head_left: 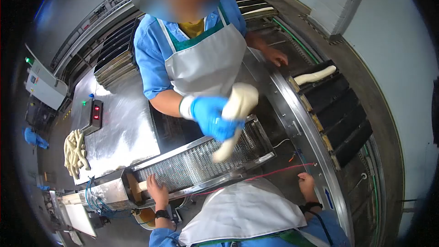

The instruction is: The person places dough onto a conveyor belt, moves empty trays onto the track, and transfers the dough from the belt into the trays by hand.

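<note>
My left hand [157,191] reaches over the near side of the mesh conveyor [183,174], its fingers stretched out. The fingertips are right beside a pale piece of dough [142,186] that shows at the conveyor's outlet end. My right hand [306,184] is curled closed next to the metal rail [315,155], with nothing showing in it. Across the conveyor, a co-worker's blue-gloved hand [212,116] holds a long dough strip [242,100] hanging above the mesh. The co-worker's other, bare hand [275,56] rests near the rail.
Black baking trays [340,114] lie beyond the rail on the right, one groove holding a dough strip [315,75]. On the steel table [123,128] at left are a dough pile [75,154] and a scale [92,116]. A red cord [274,170] crosses before my apron.
</note>
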`<state>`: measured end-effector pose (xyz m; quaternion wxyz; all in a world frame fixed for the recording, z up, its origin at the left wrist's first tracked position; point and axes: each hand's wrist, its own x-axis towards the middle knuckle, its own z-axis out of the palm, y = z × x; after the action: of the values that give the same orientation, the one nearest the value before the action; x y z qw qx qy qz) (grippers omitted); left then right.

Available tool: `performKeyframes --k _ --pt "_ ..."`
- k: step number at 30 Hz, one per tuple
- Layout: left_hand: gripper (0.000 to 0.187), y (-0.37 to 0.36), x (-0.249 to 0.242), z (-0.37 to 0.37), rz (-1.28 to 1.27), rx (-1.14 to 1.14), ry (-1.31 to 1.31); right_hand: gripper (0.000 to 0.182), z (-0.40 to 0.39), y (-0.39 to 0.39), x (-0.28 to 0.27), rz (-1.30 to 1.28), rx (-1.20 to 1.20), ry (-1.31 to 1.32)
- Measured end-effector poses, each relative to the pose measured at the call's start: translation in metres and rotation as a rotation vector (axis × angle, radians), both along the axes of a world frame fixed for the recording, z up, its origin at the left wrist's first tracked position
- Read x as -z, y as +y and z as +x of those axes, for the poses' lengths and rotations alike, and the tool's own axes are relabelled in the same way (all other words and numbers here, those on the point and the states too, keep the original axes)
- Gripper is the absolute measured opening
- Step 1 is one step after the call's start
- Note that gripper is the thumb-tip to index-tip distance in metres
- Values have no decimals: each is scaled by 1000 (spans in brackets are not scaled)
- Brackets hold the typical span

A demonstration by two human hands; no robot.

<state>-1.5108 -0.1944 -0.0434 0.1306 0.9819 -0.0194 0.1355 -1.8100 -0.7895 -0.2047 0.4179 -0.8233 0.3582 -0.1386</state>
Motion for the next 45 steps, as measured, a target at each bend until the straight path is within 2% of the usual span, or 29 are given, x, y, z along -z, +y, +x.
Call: performKeyframes --k 2,4,8,11,14,17,20,21,24,26,29,32,34,36,38,39,42,43,44,45 --pt "65 27 11 9 45 -43 113 21 -5 10 -7 -17 -2 -26" --pt "64 37 1 12 107 -73 262 22 -8 21 -14 66 27 -1" --pt "64 71 13 15 184 91 241 21 -10 36 -23 33 39 50" --pt "70 60 -6 13 207 157 330 18 -15 35 -30 -114 -46 67" --pt "68 62 -3 18 210 187 341 19 -9 36 -51 21 27 123" --pt "60 30 -22 14 242 266 259 18 -5 30 -53 36 18 71" --pt "53 4 -23 4 66 191 311 17 -3 21 -47 15 -13 83" --pt "54 -4 -24 0 49 258 242 17 -1 19 -47 63 -16 67" --pt "50 -42 -30 -18 17 256 265 17 11 1 -51 148 -49 28" --pt "40 -64 -39 -23 105 353 368 17 28 -4 -59 125 -88 15" --pt "39 -117 -57 -32 80 353 510 18 67 -14 -60 203 -262 27" --pt "43 -179 -69 -20 -36 466 569 19 123 0 -86 404 -483 -80" --pt "43 -230 -65 -6 -287 558 599 27 158 7 -107 440 -763 104" --pt "40 -285 -85 2 -448 629 586 37 192 33 -148 798 -827 231" --pt "38 -340 -114 4 -512 784 556 37 214 48 -172 1432 -789 232" --pt "36 -365 -128 -1 -612 877 601 39 210 51 -176 1753 -723 212" --pt "31 -412 -166 -24 -819 1169 723 44 212 65 -157 1262 -697 -504" --pt "30 -418 -177 -24 -719 1327 691 46 217 64 -172 1028 -687 -757" --pt "34 -421 -175 -26 -748 1378 805 51 214 52 -187 1148 -490 -725" --pt "37 -423 -172 -24 -727 1471 683 60 212 39 -220 1266 -271 -711"
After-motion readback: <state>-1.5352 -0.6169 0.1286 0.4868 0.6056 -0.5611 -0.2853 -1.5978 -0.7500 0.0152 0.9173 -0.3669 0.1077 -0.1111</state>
